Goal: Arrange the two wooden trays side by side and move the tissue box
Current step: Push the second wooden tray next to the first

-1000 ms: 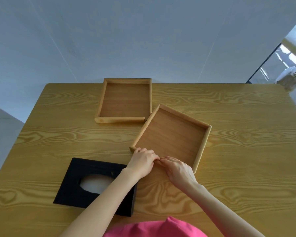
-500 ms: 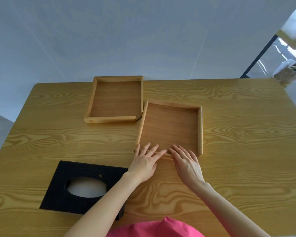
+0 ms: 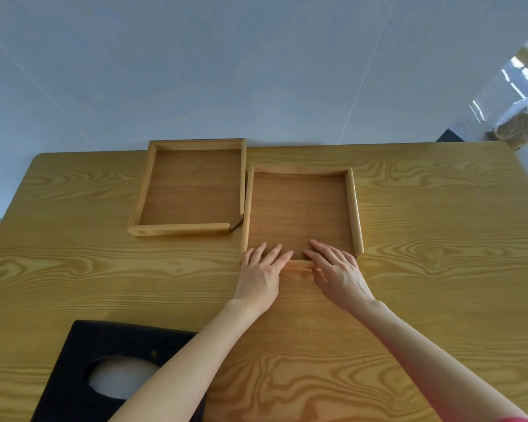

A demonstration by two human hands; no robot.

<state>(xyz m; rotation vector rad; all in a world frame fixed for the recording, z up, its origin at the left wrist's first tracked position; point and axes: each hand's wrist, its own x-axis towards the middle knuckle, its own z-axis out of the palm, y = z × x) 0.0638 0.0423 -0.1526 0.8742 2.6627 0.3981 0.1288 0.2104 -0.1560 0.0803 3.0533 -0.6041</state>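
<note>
Both hands flat, L (image 3: pixel 261 274) & R (image 3: pixel 337 274), on tray (image 3: pixel 299 208) near edge.

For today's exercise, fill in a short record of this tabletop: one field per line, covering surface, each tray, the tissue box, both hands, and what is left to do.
surface: wooden table
left tray: at the far edge, squared to it
right tray: beside the left tray, side walls touching or nearly so, set nearer the person
tissue box: black, oval opening showing white, at near left, partly under the left forearm
left hand: flat, fingers spread over the right tray's near rim
right hand: flat on the same rim
left to do: line up the trays, move the tissue box
</note>
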